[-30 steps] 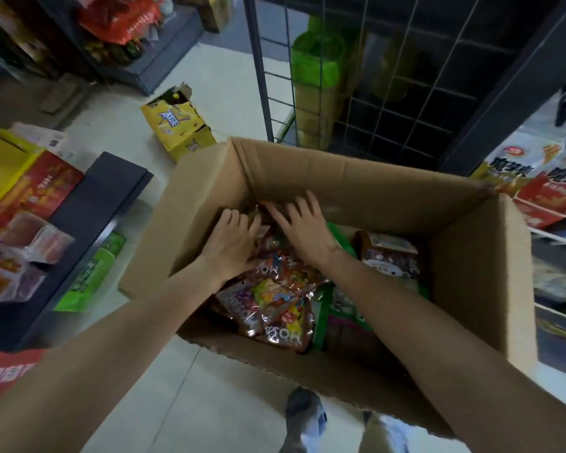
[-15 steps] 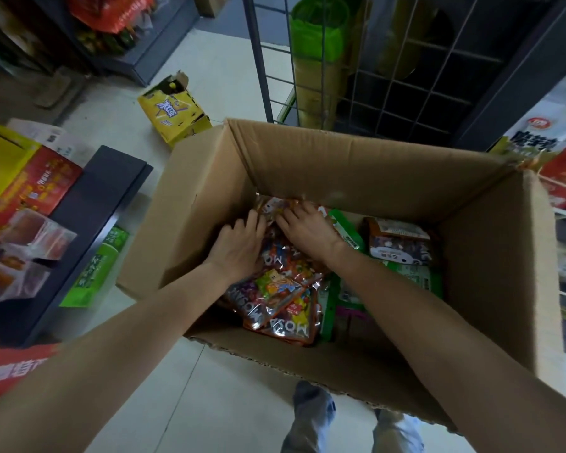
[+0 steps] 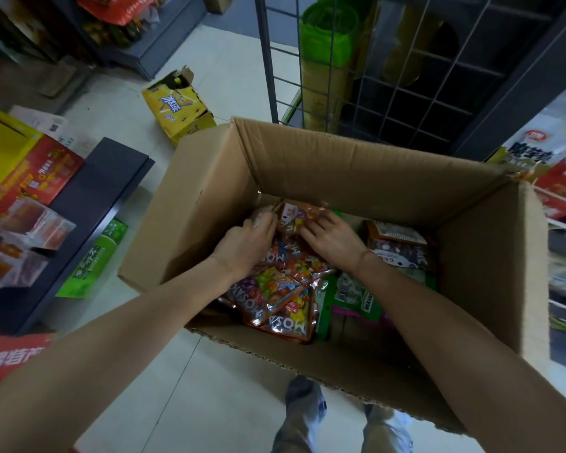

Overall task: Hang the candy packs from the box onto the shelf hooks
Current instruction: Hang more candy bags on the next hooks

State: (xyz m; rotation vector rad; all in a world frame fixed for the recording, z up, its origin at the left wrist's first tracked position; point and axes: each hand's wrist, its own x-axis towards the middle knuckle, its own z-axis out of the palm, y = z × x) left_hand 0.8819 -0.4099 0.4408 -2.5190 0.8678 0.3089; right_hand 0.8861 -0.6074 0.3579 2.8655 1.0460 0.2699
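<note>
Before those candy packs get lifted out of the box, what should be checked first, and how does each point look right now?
1. Left hand on the candy packs: ok, fingers curled at the top edges.
2. Right hand on the same bundle: ok, fingers curled on it.
3. Grip firm enough to lift: cannot tell.
4. Cardboard box open, flaps out of the way: ok.
5. Neighbouring brown packs and green packs clear of the bundle: cannot tell; they lie close.
6. Free shelf hooks in sight: not ok, none visible.
</note>
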